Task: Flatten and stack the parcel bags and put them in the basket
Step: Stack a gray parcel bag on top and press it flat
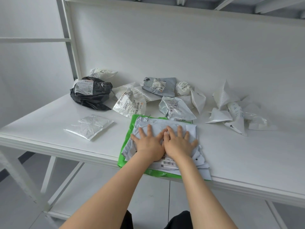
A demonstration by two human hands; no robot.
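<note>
A stack of flattened parcel bags lies at the table's front edge: a grey bag (165, 125) on top, a green bag (126, 157) underneath. My left hand (147, 143) and my right hand (179, 143) press flat on the grey bag side by side, fingers spread. Behind the stack lie several crumpled bags: a black one (92, 94) at the left, a white labelled one (130, 104), grey ones (159, 86) (175, 108) and white ones (229, 109) at the right. No basket is in view.
A flat silvery-white bag (90, 126) lies alone left of the stack. The white table (49, 119) backs onto a white wall panel, with a white frame post (71, 47) at the back left. The table's front edge runs just under my wrists.
</note>
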